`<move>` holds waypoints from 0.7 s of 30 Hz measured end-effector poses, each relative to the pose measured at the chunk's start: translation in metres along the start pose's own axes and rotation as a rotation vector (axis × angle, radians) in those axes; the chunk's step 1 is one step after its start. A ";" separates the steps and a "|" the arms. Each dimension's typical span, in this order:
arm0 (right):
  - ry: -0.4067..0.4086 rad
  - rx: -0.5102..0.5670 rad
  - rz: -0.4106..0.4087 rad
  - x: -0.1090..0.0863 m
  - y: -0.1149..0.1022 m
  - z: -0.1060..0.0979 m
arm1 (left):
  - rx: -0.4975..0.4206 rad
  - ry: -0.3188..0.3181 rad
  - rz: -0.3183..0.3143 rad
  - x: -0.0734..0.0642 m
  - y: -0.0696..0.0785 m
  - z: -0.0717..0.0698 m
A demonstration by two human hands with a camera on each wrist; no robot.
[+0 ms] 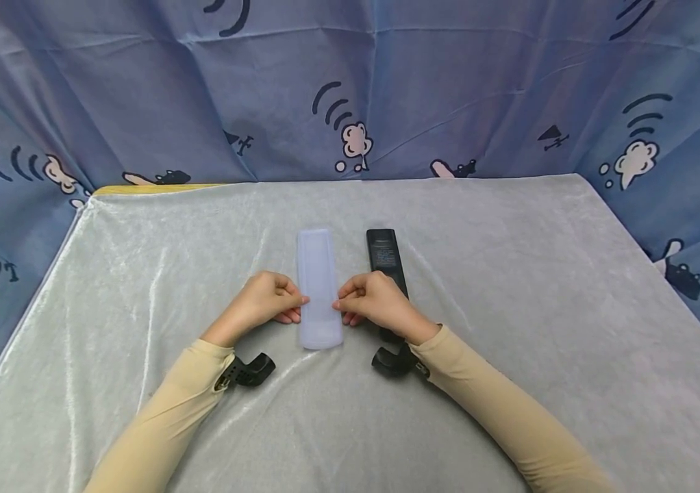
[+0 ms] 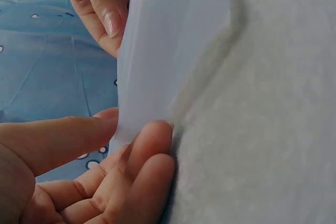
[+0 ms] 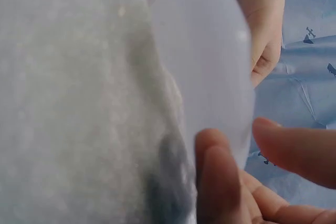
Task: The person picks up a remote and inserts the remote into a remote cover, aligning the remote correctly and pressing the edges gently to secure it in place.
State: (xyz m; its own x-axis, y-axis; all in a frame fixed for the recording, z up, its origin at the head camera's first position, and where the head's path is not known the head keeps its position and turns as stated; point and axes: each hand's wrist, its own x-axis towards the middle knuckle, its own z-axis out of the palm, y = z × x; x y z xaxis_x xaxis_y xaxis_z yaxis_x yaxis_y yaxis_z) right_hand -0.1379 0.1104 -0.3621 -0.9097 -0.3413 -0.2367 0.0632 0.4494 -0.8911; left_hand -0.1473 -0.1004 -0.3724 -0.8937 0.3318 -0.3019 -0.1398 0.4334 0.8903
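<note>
A long translucent whitish remote-control cover (image 1: 319, 270) lies lengthwise before me, its lower end rounded. My left hand (image 1: 266, 299) pinches its left edge between thumb and fingers; the left wrist view shows the thumb (image 2: 79, 137) on one face of the cover (image 2: 168, 35) and curled fingers at the other. From the right, my right hand (image 1: 381, 301) holds the opposite edge, thumb above and fingers at the underside. A black remote control (image 1: 385, 255) rests on the cloth with its labelled side up, partly hidden beneath the right hand and wrist.
Grey velvety cloth (image 1: 529, 274) covers the table. Printed blue curtains (image 1: 448, 89) hang behind and at both sides, with a yellow strip (image 1: 153, 189) along the back left edge. Black wrist cameras (image 1: 254, 370) sit below both hands.
</note>
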 end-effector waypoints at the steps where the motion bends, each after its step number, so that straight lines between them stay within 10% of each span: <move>1: 0.004 0.017 0.001 0.000 0.000 0.000 | -0.013 -0.006 0.002 0.000 0.000 0.001; 21: -0.044 0.129 -0.117 -0.008 -0.007 -0.003 | -0.203 -0.014 0.066 -0.001 0.005 0.017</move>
State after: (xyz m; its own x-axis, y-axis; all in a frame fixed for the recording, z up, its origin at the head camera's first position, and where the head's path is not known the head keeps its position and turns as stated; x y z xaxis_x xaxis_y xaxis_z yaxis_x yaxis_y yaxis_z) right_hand -0.1319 0.1122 -0.3529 -0.8953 -0.4220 -0.1427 0.0129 0.2958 -0.9552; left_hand -0.1401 -0.0843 -0.3731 -0.8981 0.3658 -0.2443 -0.1656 0.2333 0.9582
